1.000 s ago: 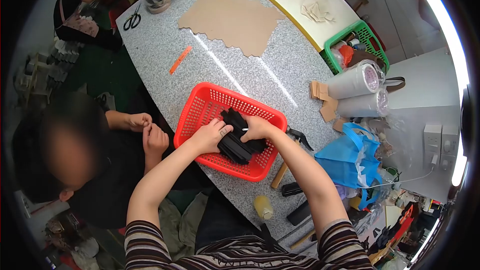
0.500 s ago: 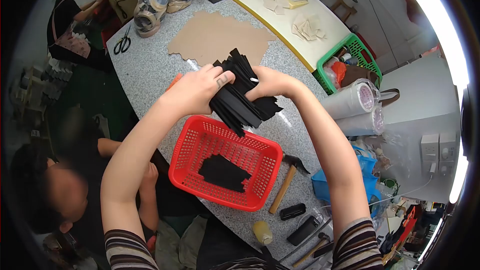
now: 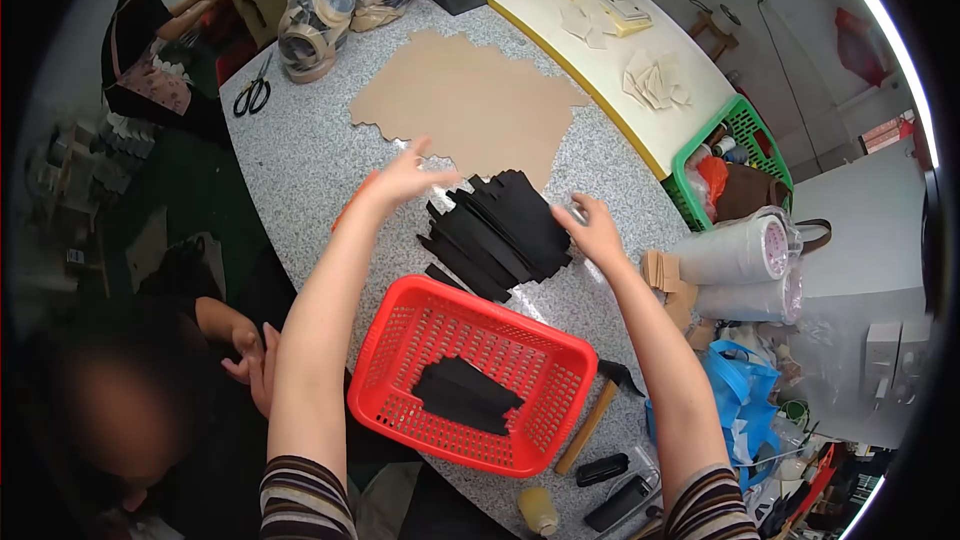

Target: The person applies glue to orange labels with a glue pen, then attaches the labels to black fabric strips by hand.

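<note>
A fanned pile of black strips (image 3: pixel 505 230) lies on the speckled table (image 3: pixel 310 150), between my hands. My left hand (image 3: pixel 412 178) hovers at its upper left, fingers spread and holding nothing. At the pile's right edge is my right hand (image 3: pixel 590 226), its fingers apart and the thumb by the strips. Just below the pile stands a red basket (image 3: pixel 375 360) with more black pieces (image 3: pixel 466 395) inside. A large beige sheet (image 3: pixel 470 100) with a jagged edge lies beyond the pile.
Black scissors (image 3: pixel 254 95) lie at the far left. A hammer (image 3: pixel 588 425) is right of the basket, near a yellowish bottle (image 3: pixel 538 511). A green basket (image 3: pixel 690 170) and wrapped rolls (image 3: pixel 735 252) stand on the right. One person (image 3: pixel 150 40) is at the back left, another (image 3: pixel 200 420) sits at the lower left.
Both hands have let go of the black strips, which now lie spread on the table. My hands have moved apart and opened. The camera view has shifted slightly.
</note>
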### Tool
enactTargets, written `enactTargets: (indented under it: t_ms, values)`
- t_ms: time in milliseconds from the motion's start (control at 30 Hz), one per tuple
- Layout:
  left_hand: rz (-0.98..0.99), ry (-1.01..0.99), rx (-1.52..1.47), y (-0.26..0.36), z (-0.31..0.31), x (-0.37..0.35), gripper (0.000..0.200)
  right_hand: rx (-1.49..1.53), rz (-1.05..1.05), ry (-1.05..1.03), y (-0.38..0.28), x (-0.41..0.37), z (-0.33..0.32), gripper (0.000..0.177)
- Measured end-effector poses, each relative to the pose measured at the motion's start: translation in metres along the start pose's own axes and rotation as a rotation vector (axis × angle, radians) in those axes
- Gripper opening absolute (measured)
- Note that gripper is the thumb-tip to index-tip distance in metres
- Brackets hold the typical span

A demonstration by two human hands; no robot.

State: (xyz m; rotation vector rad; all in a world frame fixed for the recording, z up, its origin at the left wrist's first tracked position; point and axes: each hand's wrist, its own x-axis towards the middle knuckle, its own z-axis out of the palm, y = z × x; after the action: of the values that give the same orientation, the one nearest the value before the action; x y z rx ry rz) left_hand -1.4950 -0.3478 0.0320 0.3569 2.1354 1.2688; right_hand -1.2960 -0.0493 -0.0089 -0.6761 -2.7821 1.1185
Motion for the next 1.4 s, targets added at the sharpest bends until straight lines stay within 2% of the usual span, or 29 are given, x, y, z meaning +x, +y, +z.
enactTargets:
  t_ms: [67,100,167,267,367,467,500,567,633,667,700,800,933,1033,1133,1300,1400]
  values:
    - [-0.262,0.531,-1.08,-0.045,-0.026,0.056,0.088,-0.106,0.102,0.085,0.017,-0.015,-0.002,0.067]
    - [-0.257,0.523,-1.148,-0.05,-0.03,0.064,0.078,-0.159,0.154,0.129,0.024,-0.022,-0.001,0.061]
    - [-0.245,0.496,-1.286,-0.057,-0.034,0.084,0.061,-0.189,0.103,0.171,0.026,-0.035,0.003,0.053]
    - [-0.181,0.461,-1.05,-0.105,-0.043,0.141,0.031,-0.276,0.046,0.201,0.022,-0.041,0.01,0.045]
    - [-0.229,0.37,-0.884,-0.085,-0.043,0.148,0.021,-0.326,0.023,0.227,0.025,-0.038,0.013,0.043]
    - [-0.063,0.619,-0.458,-0.014,-0.016,0.128,0.029,-0.427,-0.011,0.197,0.026,-0.045,0.013,0.043]
    - [0.19,0.768,-0.388,-0.009,-0.004,0.138,0.035,-0.442,-0.03,0.208,0.029,-0.047,0.014,0.043]
    - [0.362,0.758,-0.154,0.048,-0.001,0.12,0.037,-0.468,-0.077,0.227,0.033,-0.048,0.017,0.045]
    - [0.553,0.857,-0.232,0.086,0.001,0.13,0.037,-0.479,-0.091,0.235,0.037,-0.047,0.019,0.047]
    - [0.489,0.82,-0.464,0.115,0.0,0.119,0.034,-0.482,-0.096,0.238,0.039,-0.048,0.02,0.048]
    - [0.576,0.795,-0.551,0.137,-0.005,0.108,0.036,-0.473,-0.115,0.258,0.042,-0.047,0.021,0.049]
    - [0.607,0.712,-1.049,0.179,-0.037,0.07,0.03,-0.457,-0.108,0.251,0.041,-0.048,0.021,0.049]
    - [0.69,0.632,-1.249,0.183,-0.101,0.024,0.022,-0.462,-0.095,0.249,0.041,-0.047,0.021,0.049]
    - [0.644,0.703,-1.158,0.176,-0.129,-0.014,0.027,-0.472,-0.079,0.238,0.04,-0.048,0.021,0.049]
    - [0.582,0.862,-0.994,0.157,-0.145,-0.035,0.031,-0.47,-0.097,0.265,0.043,-0.047,0.023,0.049]
    - [0.461,1.055,-0.949,0.118,-0.212,-0.022,0.035,-0.453,-0.087,0.252,0.042,-0.047,0.025,0.048]
    - [0.583,0.927,-0.823,0.153,-0.188,-0.027,0.036,-0.462,-0.079,0.25,0.042,-0.048,0.022,0.049]
